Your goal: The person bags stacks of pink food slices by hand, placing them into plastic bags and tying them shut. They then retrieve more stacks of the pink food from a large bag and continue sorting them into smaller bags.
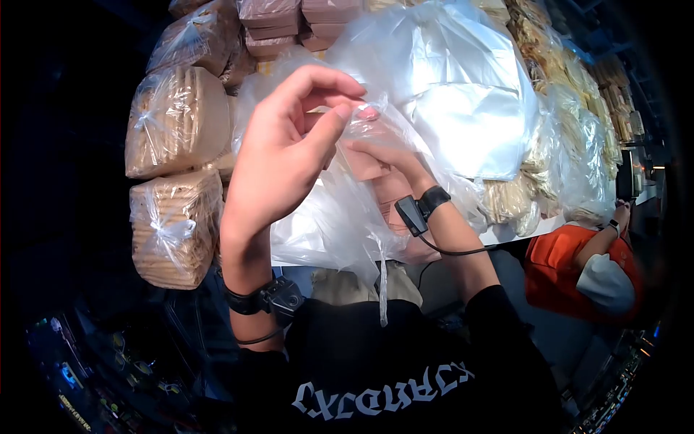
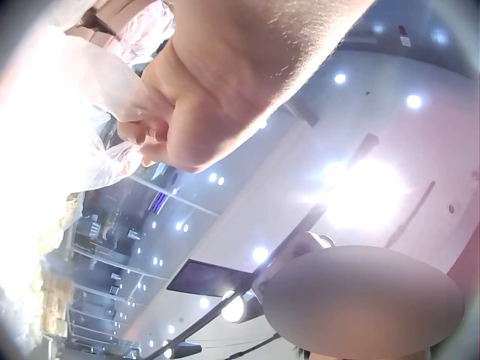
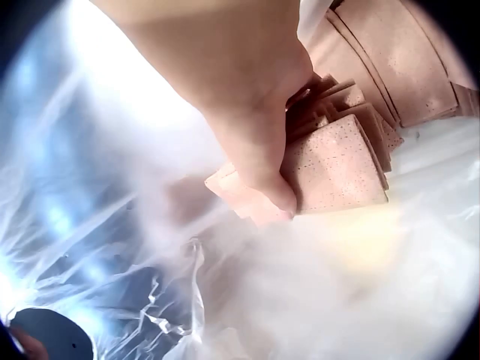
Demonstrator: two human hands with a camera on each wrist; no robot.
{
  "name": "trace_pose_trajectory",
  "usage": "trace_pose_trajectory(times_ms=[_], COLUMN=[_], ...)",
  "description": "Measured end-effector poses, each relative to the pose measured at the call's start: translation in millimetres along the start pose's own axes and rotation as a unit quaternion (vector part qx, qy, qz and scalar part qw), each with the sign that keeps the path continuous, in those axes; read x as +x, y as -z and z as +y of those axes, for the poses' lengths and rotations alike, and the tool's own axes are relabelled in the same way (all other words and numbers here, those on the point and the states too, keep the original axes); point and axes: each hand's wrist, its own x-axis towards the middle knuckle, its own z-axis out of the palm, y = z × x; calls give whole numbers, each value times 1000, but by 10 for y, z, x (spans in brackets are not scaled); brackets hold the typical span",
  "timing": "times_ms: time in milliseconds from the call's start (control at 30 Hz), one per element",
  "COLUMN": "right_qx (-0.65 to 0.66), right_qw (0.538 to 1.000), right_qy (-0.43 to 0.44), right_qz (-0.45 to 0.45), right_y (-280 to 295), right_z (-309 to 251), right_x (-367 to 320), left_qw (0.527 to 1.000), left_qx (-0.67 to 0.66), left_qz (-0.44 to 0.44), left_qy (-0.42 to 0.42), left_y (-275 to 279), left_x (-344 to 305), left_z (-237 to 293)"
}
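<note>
My left hand (image 1: 278,155) is raised over a clear plastic bag (image 1: 325,217), its thumb and fingertips pinching the bag's edge. In the left wrist view, thin film (image 2: 112,161) stretches from those fingers. My right hand (image 1: 397,160) reaches inside the bag. It grips a fanned bunch of thin, pinkish-brown square sheets (image 3: 337,165) dotted with small pits, the thumb lying across the top one. More such sheets (image 3: 390,56) stand in a curved row beside that hand. Its other fingers are hidden behind the sheets.
Tied bags of tan sheets (image 1: 177,119) line the left side. Stacked pinkish blocks (image 1: 271,22) stand at the back. A large silvery-white plastic bag (image 1: 470,94) lies right of my hands, with bagged yellowish goods (image 1: 571,137) beyond. A person in an orange vest (image 1: 557,253) is at right.
</note>
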Motion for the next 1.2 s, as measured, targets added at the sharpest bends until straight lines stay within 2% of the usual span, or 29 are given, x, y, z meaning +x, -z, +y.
trace_pose_trajectory(times_ms=[67,267,433,567,633,667,733,800,833,933,1000,1067,1167,1200], right_qx=[-54,-108,-53,-3,22,85,213,277,310,230,118,-27,151,187], right_qw=[998,991,984,974,966,966,953,934,920,951,954,956,909,895], right_qy=[-9,-7,25,71,95,92,87,135,160,76,135,157,211,204], right_qz=[5,81,170,215,240,228,197,183,178,194,238,246,328,350], right_y=[-54,-76,76,-8,-142,-200,-257,-244,-243,-104,-128,-85,-116,-105], right_z=[-23,30,142,73,-121,-138,-71,81,117,18,-109,-270,-341,-316], right_x=[219,245,-409,-1121,-1570,-1743,-2071,-2303,-2365,-2354,-2215,-2242,-2494,-2628], left_qw=[999,999,999,994,985,979,970,968,978,982,980,963,942,943], left_qx=[15,21,12,94,131,150,181,167,122,46,155,250,322,317], left_qz=[-3,22,-9,-38,-36,-32,25,86,97,179,124,14,24,31], left_qy=[31,21,-46,-43,-107,-136,-159,-169,-141,-19,-34,-98,-95,-98], left_y=[19,-18,-109,-169,-184,-189,-171,-100,-54,-220,-483,-766,-1003,-1057], left_x=[-9,-145,-163,-147,-193,-235,-372,-572,-685,-1022,-1190,-1164,-1019,-915], left_z=[115,204,74,55,-40,-77,-101,-285,-411,-688,-729,-601,-927,-1119])
